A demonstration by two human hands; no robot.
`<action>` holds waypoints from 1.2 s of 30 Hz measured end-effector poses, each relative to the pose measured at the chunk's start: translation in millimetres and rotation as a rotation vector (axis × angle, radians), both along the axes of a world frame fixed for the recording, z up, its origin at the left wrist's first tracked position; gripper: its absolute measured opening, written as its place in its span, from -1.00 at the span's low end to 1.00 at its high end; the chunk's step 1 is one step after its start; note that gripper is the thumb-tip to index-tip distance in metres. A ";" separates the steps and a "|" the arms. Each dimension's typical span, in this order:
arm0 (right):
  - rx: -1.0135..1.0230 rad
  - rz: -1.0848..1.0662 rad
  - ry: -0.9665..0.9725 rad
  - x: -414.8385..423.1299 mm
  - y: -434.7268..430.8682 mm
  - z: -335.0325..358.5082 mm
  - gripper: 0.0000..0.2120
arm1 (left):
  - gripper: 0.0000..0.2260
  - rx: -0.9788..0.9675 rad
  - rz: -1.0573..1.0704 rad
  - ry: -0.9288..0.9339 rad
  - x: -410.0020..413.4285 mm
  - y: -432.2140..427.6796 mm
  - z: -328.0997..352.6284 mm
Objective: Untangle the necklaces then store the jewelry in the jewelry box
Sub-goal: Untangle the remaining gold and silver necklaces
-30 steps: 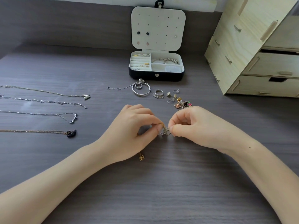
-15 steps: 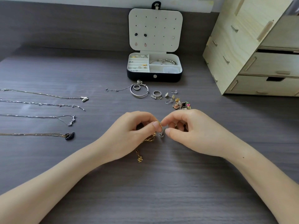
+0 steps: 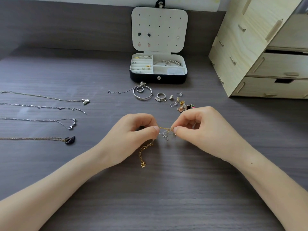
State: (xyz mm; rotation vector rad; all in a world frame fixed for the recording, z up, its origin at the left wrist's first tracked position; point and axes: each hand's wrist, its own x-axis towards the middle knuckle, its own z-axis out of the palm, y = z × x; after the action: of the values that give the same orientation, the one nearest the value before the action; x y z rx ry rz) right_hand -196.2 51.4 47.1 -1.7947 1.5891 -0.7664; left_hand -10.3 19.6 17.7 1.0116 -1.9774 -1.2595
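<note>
My left hand (image 3: 133, 135) and my right hand (image 3: 200, 130) pinch a tangled gold necklace (image 3: 146, 147) between them at the table's middle. A short gold stretch runs taut between the fingertips, with a small silver pendant (image 3: 165, 135) caught under it. The chain's loose end and gold charm hang down onto the table below my left hand. The open jewelry box (image 3: 158, 79) stands at the back, its white lid upright with earrings pinned in it. Several necklaces (image 3: 43, 120) lie straightened in rows at the left.
Loose jewelry lies in front of the box: a silver bangle (image 3: 143, 95) with a thin chain, a ring (image 3: 161, 95), and a cluster of earrings and charms (image 3: 183, 105). A wooden drawer unit (image 3: 260, 52) stands at the back right on the grey table (image 3: 166, 189).
My hands have drawn slightly apart, pulling a short gold stretch taut between them. More of the gold chain now hangs loose below my left hand.
</note>
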 end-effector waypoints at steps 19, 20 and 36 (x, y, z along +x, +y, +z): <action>0.091 0.039 -0.029 4.8 3.3 -3.8 -0.90 | -0.58 -0.413 0.049 -0.254 -8.8 0.5 -12.2; 0.077 0.050 -0.022 4.5 3.2 -4.7 -0.90 | -0.58 -0.410 0.045 -0.255 -8.4 0.7 -12.1; -0.045 0.080 0.024 6.1 4.3 -7.6 -0.88 | -0.76 -0.170 0.093 0.093 -2.2 0.5 -3.0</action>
State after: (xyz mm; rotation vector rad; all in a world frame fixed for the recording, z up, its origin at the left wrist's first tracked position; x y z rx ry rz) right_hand -190.1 55.8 39.4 -1.8939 1.5164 -0.7515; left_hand -12.5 20.1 14.7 0.9335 -1.9072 -1.0505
